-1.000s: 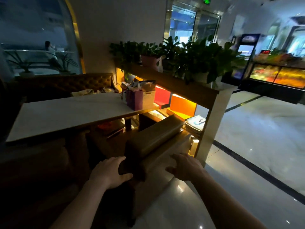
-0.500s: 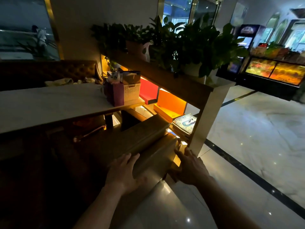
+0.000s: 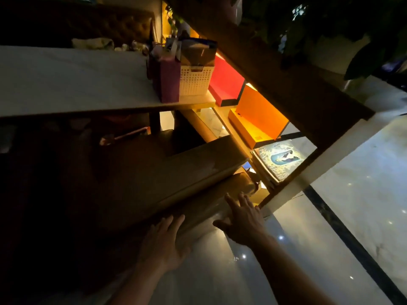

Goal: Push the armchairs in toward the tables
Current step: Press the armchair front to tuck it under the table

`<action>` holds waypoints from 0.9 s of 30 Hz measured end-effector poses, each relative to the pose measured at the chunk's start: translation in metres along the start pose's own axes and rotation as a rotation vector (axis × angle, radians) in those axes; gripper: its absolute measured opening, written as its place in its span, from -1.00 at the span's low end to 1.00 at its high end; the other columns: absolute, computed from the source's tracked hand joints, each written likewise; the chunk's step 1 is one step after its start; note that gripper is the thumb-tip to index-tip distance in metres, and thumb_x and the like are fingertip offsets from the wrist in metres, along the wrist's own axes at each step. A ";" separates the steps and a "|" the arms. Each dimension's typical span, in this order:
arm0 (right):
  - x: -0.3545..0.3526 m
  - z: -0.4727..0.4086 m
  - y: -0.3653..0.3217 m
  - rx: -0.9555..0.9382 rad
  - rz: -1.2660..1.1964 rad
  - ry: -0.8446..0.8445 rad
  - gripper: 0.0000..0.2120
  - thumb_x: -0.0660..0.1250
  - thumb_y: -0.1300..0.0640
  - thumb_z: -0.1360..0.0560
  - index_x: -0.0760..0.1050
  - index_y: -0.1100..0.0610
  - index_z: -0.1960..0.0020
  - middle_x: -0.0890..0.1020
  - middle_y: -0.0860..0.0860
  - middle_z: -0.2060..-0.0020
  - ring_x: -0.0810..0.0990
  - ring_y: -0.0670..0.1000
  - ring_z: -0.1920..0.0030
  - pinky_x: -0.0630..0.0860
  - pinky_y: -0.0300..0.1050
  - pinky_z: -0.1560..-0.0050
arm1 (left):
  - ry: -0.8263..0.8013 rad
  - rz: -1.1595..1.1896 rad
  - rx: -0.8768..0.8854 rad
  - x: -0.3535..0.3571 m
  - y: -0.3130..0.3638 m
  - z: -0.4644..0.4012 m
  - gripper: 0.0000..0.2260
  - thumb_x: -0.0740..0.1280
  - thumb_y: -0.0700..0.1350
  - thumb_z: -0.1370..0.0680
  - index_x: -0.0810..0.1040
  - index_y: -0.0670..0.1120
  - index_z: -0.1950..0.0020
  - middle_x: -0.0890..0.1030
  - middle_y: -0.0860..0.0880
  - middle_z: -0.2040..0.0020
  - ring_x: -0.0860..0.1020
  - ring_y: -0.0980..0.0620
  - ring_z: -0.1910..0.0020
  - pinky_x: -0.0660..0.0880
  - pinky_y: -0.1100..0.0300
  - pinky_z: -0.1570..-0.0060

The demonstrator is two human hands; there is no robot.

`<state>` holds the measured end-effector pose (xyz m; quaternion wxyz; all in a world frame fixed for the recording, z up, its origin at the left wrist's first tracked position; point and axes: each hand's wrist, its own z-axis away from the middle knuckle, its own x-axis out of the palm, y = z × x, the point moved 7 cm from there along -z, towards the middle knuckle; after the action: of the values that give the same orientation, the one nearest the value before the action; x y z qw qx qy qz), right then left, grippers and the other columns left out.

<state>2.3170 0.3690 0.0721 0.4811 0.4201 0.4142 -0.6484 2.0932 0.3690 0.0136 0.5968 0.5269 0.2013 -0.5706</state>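
A brown leather armchair (image 3: 167, 172) stands with its seat under the white-topped table (image 3: 72, 84). Its padded backrest runs diagonally across the middle of the head view. My left hand (image 3: 164, 243) lies flat against the back of the backrest, fingers spread. My right hand (image 3: 242, 219) presses flat on the right end of the backrest, fingers apart and pointing up. Neither hand curls around anything. The chair's left side is lost in darkness.
A purple bag (image 3: 168, 78) and a white perforated basket (image 3: 196, 78) stand at the table's right edge. Close to the chair's right is a lit wooden shelf (image 3: 293, 100) with red and orange boxes and a book (image 3: 279, 158). Glossy marble floor (image 3: 343, 216) spreads to the right.
The armchair has slid forward toward the table. Both hands followed it, flattening against the backrest. My view has come closer and tilted downward.
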 end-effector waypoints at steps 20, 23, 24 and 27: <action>0.124 -0.144 0.038 -0.373 0.110 0.042 0.01 0.08 -0.57 -0.39 -0.34 -0.14 -0.58 -0.28 0.17 -0.59 -0.34 0.26 -0.56 -0.09 0.39 -0.53 | 0.325 -0.045 -0.473 0.073 -0.051 -0.052 -0.30 0.18 0.38 -0.51 0.01 0.24 -0.58 0.11 0.05 -0.58 0.09 -0.09 -0.52 0.21 -0.13 -0.46; 0.127 -0.141 0.039 -0.367 0.113 0.073 -0.02 0.00 -0.57 -0.40 -0.30 -0.12 -0.59 -0.22 0.19 -0.60 -0.29 0.26 -0.57 -0.08 0.37 -0.53 | 0.335 -0.065 -0.468 0.074 -0.053 -0.050 -0.33 0.20 0.35 -0.52 0.03 0.26 -0.57 0.14 0.07 -0.57 0.10 -0.06 -0.51 0.26 -0.11 -0.43; 0.127 -0.140 0.038 -0.364 0.117 0.078 -0.03 0.00 -0.57 -0.40 -0.29 -0.11 -0.59 -0.20 0.20 -0.60 -0.28 0.27 -0.57 -0.08 0.37 -0.53 | 0.339 -0.065 -0.465 0.075 -0.054 -0.048 -0.34 0.20 0.34 -0.53 0.04 0.26 -0.57 0.15 0.08 -0.56 0.10 -0.05 -0.51 0.26 -0.11 -0.42; 0.130 -0.131 0.038 -0.351 0.127 0.083 -0.03 -0.01 -0.57 -0.41 -0.27 -0.10 -0.60 -0.17 0.21 -0.60 -0.25 0.28 -0.58 -0.06 0.37 -0.53 | 0.350 -0.048 -0.451 0.076 -0.055 -0.043 -0.37 0.21 0.33 -0.53 0.09 0.25 -0.56 0.18 0.07 -0.55 0.13 -0.05 -0.49 0.27 -0.12 -0.42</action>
<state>2.3488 0.4494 -0.0956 0.5693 0.3814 0.5134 -0.5166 2.0800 0.3813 -0.0879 0.6415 0.4662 0.4357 -0.4259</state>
